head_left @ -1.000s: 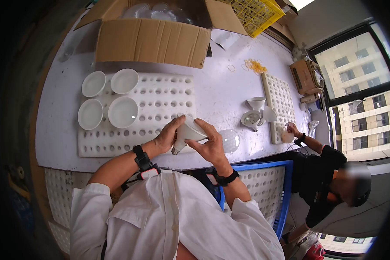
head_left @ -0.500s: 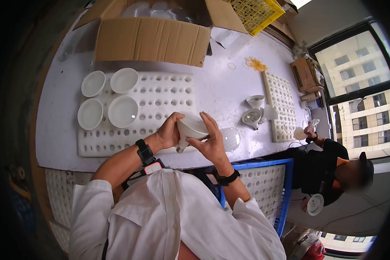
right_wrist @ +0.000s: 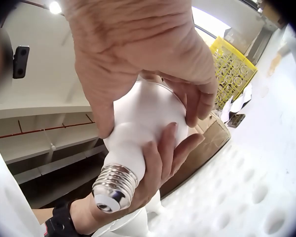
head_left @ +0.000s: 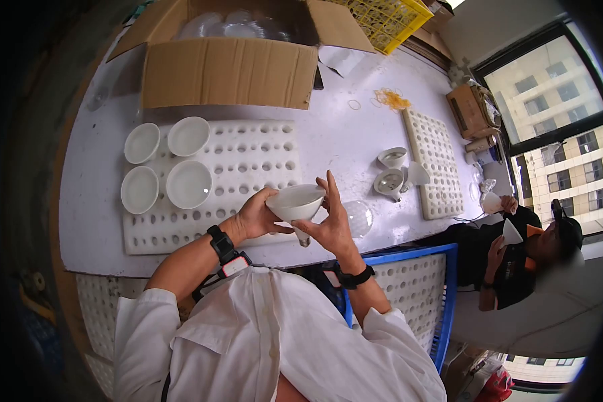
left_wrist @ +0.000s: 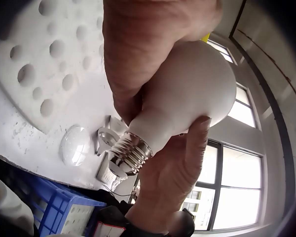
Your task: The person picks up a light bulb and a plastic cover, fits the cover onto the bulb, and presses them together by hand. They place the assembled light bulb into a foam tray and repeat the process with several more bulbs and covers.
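A white, wide-flared light bulb [head_left: 295, 203] is held between both hands above the table's near edge, its threaded metal base pointing down. From the left side, my left hand [head_left: 256, 216] grips the bulb, its fingers curled against the cone in the right wrist view. My right hand [head_left: 333, 224] holds the other side, thumb on the cone and fingers up at the rim. In the left wrist view the screw base [left_wrist: 130, 154] shows clear of both hands. A clear dome cover [head_left: 360, 220] lies on the table just beyond the right hand.
Several white bulb bodies [head_left: 189, 184] stand in a perforated foam board [head_left: 248, 194]. Behind it, a cardboard box [head_left: 228, 74] holds clear covers. More bulb bodies [head_left: 388, 181] lie beside a second foam board [head_left: 435, 161]. A blue crate [head_left: 452, 295] is at right, near another person [head_left: 509, 261].
The bulb has turned in my hands so its wide rim faces more upward, and the right fingers have spread along it. The other person has raised a white cone-shaped piece.
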The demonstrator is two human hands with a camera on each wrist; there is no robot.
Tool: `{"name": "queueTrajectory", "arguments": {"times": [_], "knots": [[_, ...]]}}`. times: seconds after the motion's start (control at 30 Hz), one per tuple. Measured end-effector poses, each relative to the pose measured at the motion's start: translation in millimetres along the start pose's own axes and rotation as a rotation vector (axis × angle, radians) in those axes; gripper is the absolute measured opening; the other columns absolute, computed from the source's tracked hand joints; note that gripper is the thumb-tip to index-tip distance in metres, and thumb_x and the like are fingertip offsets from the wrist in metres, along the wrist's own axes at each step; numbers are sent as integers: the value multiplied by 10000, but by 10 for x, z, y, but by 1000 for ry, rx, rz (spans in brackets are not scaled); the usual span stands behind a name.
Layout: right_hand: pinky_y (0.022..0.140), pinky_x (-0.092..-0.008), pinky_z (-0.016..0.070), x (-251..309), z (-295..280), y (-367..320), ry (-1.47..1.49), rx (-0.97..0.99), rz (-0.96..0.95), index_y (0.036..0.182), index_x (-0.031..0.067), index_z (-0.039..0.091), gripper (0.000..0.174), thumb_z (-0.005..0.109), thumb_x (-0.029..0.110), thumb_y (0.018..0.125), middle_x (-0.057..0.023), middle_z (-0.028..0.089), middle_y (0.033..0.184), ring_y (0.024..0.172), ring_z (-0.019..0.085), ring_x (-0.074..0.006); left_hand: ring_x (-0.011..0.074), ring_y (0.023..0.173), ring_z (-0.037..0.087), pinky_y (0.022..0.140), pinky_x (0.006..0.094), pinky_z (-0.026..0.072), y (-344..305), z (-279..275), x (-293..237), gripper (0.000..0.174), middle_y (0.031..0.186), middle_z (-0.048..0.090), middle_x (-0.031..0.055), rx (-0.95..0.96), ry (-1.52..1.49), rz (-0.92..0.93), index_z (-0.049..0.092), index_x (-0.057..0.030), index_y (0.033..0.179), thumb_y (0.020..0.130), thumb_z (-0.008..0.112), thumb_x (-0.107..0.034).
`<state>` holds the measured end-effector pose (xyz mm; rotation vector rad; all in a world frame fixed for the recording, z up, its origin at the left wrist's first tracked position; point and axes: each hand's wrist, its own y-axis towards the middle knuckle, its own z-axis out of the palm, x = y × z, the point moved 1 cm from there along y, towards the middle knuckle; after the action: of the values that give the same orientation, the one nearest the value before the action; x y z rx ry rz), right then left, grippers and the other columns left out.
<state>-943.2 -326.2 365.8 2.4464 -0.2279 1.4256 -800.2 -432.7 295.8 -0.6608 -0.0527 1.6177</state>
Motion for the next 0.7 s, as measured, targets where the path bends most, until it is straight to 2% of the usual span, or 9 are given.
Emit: {"name": "queueTrajectory", "arguments": {"times": [0.1, 0.13, 0.2, 0.3, 0.33, 0.37, 0.43, 0.47, 0.7], "knots": [[959, -399, 426, -39, 78, -39, -42, 31, -88, 1415, -3, 104, 1056, 806, 100, 632, -264, 358, 1352, 1189, 462, -345, 272, 1109, 505, 840, 506, 484, -62, -18, -22, 524, 1176, 510, 124, -10, 121, 24, 398, -84, 1286, 859, 475, -379], [959, -399, 426, -60, 113, -45, -31, 38, -91, 1415, -3, 104, 1056, 806, 100, 632, -264, 358, 1352, 1189, 462, -345, 240, 1069, 530, 769, 426, 530, -61, -67, -26, 545, 1142, 519, 98, 46, 44, 16, 387, -96, 1289, 822, 603, -277], [973, -398, 420, -130, 176, -76, 143, 114, 88, 1417, -6, 94, 1031, 784, 57, 653, -231, 322, 1387, 1254, 388, -322, 228, 1057, 537, 764, 401, 532, -103, -101, -22, 556, 1140, 518, 88, 24, 119, 94, 391, -95, 1283, 800, 636, -222], [946, -396, 447, -226, 183, -95, 391, 243, 236, 1421, 1, 81, 1019, 771, 59, 672, -205, 341, 1383, 1245, 400, -305, 191, 1040, 541, 810, 340, 508, -121, -195, 22, 589, 1137, 525, 68, 12, 185, 229, 403, -79, 1265, 751, 689, -113], [908, -378, 478, -241, 176, -69, 460, 219, 285, 1406, -4, 183, 863, 724, 81, 740, -168, 429, 1322, 1159, 491, -275, 184, 1054, 527, 864, 325, 467, -146, -201, 35, 620, 1140, 530, 78, -63, 359, 378, 391, -54, 1272, 738, 701, -107], [908, -378, 478, -246, 196, -28, 469, 225, 284, 1406, -4, 183, 863, 724, 81, 740, -168, 429, 1322, 1159, 491, -275, 177, 1069, 514, 917, 311, 426, -171, -204, 36, 652, 1142, 535, 87, -138, 536, 523, 378, -30, 1279, 725, 712, -100], [848, -331, 507, -237, 244, 38, 624, 239, 614, 1348, -14, 331, 656, 673, 109, 802, -135, 527, 1208, 1037, 567, -227, 173, 1077, 509, 927, 314, 420, -193, -216, 17, 661, 1151, 534, 89, -176, 687, 547, 381, -19, 1278, 716, 720, -100], [805, -298, 506, -367, 337, 20, 577, 200, 525, 1258, -18, 450, 492, 648, 125, 830, -106, 573, 1123, 955, 582, -170, 169, 1085, 503, 937, 317, 413, -190, -213, -5, 671, 1160, 534, 91, -204, 834, 574, 384, -9, 1277, 708, 727, -100], [795, -288, 486, -414, 542, 167, 604, 106, 423, 1146, -23, 540, 361, 645, 81, 817, -96, 612, 1026, 892, 586, -144, 179, 1023, 551, 902, 317, 441, -239, -161, -92, 635, 1114, 577, 115, -343, 868, 733, 427, 17, 1241, 696, 722, -120]]}}
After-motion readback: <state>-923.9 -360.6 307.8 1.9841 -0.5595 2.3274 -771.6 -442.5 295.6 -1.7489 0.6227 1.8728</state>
